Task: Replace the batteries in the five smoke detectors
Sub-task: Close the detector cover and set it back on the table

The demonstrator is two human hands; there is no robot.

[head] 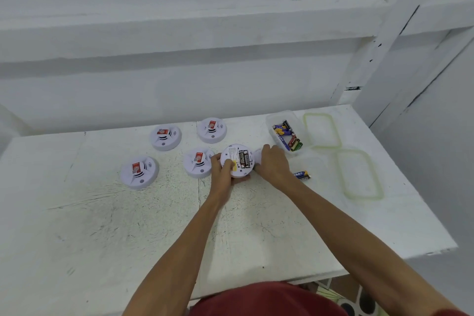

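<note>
White, scuffed worktop (pixel 102 226) seen from above, set against a white wall.

Well to the left of the left fingers (pixel 216 160), toward the viewer: first smoke detector (pixel 139 172), round, white, face up, with a red sticker on top. Farther back, still well left of those fingers: second smoke detector (pixel 165 136), same look. Just beside the left fingers, touching or nearly so: third smoke detector (pixel 198 161), face up, red sticker. Behind the left fingers and apart from them: fourth smoke detector (pixel 211 129), likewise face up.

Left hand (pixel 221 174) gripping the overturned smoke detector (pixel 237 160) by its left rim, fingers curled round the edge, thumb beside a yellow label. Detector held between the two sets of fingers, underside up, compartment open, two batteries (pixel 243 159) lying side by side inside.

Right hand (pixel 272 164) at the detector's right rim, fingers (pixel 265 147) curled over a white piece (pixel 257 155) touching the detector. Piece mostly hidden under the hand, so unclear what it is.

Just right of the right wrist: loose batteries (pixel 301 176) lying on the worktop. Behind and to the right of the right fingers, near them: clear tub (pixel 286 134) holding a jumble of batteries. Farther right, well apart from the fingers, two green-rimmed lids lying flat: far lid (pixel 322 131) and near lid (pixel 359 174). At the bottom edge, below both forearms: red garment (pixel 266 295).
</note>
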